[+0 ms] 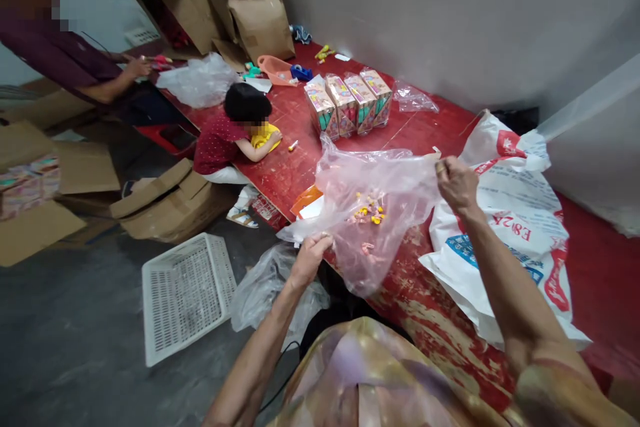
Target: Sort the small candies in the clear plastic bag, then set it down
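Note:
A clear plastic bag (345, 180) is stretched between my two hands at the edge of the red table. My left hand (313, 257) is closed on its near left edge, and my right hand (457, 183) grips its far right edge. Several small yellow and pink pieces (371, 210) show through the plastic near the middle. Lower in the bag lie a few more pink pieces (369, 251). To the right of the bag, beneath my right forearm, is a large white printed sack (505, 200). An orange and white packet (307, 203) lies beside the bag's left side.
Several packaged toy boxes (350, 103) stand in a row on the red table (295, 170). One person (225, 133) leans on the table edge; another person (65, 60) stands farther left. A white plastic crate (187, 297), cardboard boxes (160, 203) and a crumpled bag (270, 290) are below.

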Motion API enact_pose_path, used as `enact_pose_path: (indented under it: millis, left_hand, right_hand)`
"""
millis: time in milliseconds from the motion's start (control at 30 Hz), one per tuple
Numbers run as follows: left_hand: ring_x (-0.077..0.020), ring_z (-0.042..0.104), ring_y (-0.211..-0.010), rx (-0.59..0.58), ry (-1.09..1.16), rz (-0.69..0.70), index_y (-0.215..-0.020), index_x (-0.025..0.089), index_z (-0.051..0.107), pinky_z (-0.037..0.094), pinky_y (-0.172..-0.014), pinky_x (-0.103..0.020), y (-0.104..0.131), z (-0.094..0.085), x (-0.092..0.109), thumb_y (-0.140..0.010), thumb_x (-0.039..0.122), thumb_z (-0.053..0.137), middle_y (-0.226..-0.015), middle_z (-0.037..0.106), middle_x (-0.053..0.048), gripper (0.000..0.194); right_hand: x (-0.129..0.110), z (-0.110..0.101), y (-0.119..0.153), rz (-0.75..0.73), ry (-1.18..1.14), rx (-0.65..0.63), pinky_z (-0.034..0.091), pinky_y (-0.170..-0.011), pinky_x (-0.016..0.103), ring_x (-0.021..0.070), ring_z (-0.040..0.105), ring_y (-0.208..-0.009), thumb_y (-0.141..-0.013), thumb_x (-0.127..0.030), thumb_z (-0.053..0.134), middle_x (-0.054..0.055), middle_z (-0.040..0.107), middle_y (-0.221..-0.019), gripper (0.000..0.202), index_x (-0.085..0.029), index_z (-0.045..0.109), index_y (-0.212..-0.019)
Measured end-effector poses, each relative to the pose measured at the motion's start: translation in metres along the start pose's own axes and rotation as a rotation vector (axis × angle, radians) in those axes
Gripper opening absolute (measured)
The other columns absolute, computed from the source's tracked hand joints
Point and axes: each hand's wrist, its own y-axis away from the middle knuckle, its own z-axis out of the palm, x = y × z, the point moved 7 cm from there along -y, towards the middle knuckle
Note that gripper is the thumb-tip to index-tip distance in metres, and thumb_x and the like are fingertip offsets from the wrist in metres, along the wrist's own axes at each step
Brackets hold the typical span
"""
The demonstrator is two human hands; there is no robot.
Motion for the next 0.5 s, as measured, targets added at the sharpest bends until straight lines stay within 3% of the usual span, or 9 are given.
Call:
enact_pose_path:
  millis: [100,167,267,300,400,433,500]
  left_hand:
    - [-0.0147,0.046,-0.064,0.043,-0.009,0.134,-0.055,0.018,0.056,0.037,-0.064,-0.026,0.007,-0.006,0.032,-0.074,0.035,0.056,-0.063,0.055,-0.001,0.025]
    - [-0.0158,0.049,-0.067,0.105,-0.039,0.171,-0.055,0.018,0.057,0.039,-0.067,-0.026,0.013,-0.012,0.045,-0.073,0.036,0.058,-0.064,0.056,-0.001,0.025]
    - [-0.0159,0.050,-0.065,0.196,-0.036,0.137,-0.050,0.018,0.056,0.040,-0.065,-0.026,0.019,-0.028,0.057,-0.067,0.030,0.059,-0.059,0.057,-0.001,0.021]
    - [-0.0159,0.050,-0.064,0.226,0.004,0.141,-0.049,0.018,0.056,0.040,-0.064,-0.026,0.020,-0.034,0.063,-0.066,0.029,0.059,-0.059,0.058,-0.002,0.020]
    - [-0.0156,0.053,-0.063,0.298,0.077,0.241,-0.049,0.017,0.057,0.041,-0.061,-0.025,0.023,-0.054,0.088,-0.064,0.027,0.059,-0.059,0.059,-0.002,0.018]
    - [-0.0150,0.053,-0.061,0.294,0.047,0.255,-0.049,0.017,0.057,0.041,-0.059,-0.025,0.022,-0.057,0.097,-0.063,0.025,0.060,-0.058,0.059,-0.002,0.017]
    - [-0.0128,0.050,-0.054,0.265,-0.014,0.242,-0.046,0.015,0.057,0.039,-0.054,-0.024,0.019,-0.061,0.110,-0.060,0.021,0.060,-0.052,0.056,-0.001,0.015]
  right_hand:
    - [-0.023,-0.066,-0.031,-0.098,-0.116,0.296,0.033,-0.064,0.026,0.0141,0.049,-0.070,-0.089,-0.028,0.040,0.006,0.059,-0.076,0.024,-0.014,0.059,-0.082]
    - [-0.032,-0.093,-0.043,-0.127,-0.188,0.384,0.036,-0.067,0.026,0.0128,0.050,-0.071,-0.088,-0.024,0.040,0.006,0.060,-0.078,0.022,-0.013,0.059,-0.084]
    - [-0.036,-0.103,-0.061,-0.182,-0.207,0.257,0.035,-0.062,0.024,0.0096,0.046,-0.064,-0.084,-0.018,0.047,0.004,0.058,-0.072,0.016,-0.012,0.060,-0.077]
    - [-0.033,-0.108,-0.066,-0.190,-0.208,0.273,0.033,-0.060,0.024,0.0088,0.044,-0.062,-0.084,-0.018,0.048,0.004,0.056,-0.070,0.016,-0.012,0.060,-0.076]
    - [-0.011,-0.132,-0.078,-0.113,-0.253,0.527,0.032,-0.059,0.024,0.0072,0.042,-0.063,-0.090,-0.019,0.040,0.005,0.056,-0.072,0.025,-0.007,0.061,-0.084]
    - [-0.003,-0.132,-0.086,-0.077,-0.265,0.503,0.032,-0.057,0.024,0.0066,0.042,-0.062,-0.091,-0.021,0.040,0.005,0.055,-0.071,0.027,-0.006,0.062,-0.085]
    - [0.009,-0.122,-0.106,-0.024,-0.288,0.312,0.032,-0.053,0.024,0.0051,0.042,-0.056,-0.090,-0.024,0.044,0.006,0.056,-0.067,0.029,-0.004,0.063,-0.082]
